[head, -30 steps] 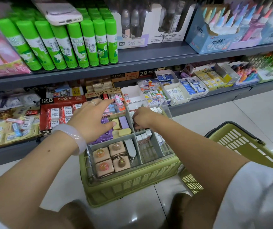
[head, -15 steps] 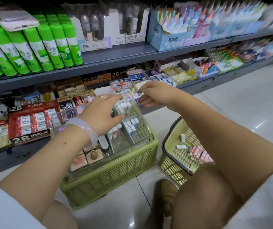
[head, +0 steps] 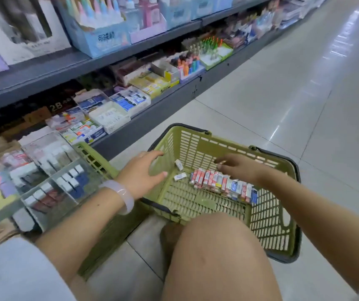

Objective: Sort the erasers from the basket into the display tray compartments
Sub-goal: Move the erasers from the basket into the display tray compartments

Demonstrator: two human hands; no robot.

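Note:
A green shopping basket (head: 267, 216) stands on the floor in front of my knee. Along its bottom lies a row of small wrapped erasers (head: 222, 183), red-white and blue-white, and two loose white erasers (head: 179, 170) lie to their left. My left hand (head: 145, 174) hovers inside the basket's left side with fingers spread and holds nothing. My right hand (head: 237, 167) reaches down over the far end of the eraser row, fingertips at the erasers. The clear display tray (head: 43, 183) with several compartments of erasers sits at the left on a second green crate (head: 91, 157).
Grey shop shelves (head: 130, 59) run along the left and back, packed with boxes of erasers, pens and correction bottles. Glossy tiled floor (head: 304, 94) stretches right and ahead. My bare knee (head: 213, 246) rises in front of the basket's near rim.
The view has swung right from the display tray to the basket. Both hands left the tray and moved down into the basket, the right one onto the eraser row.

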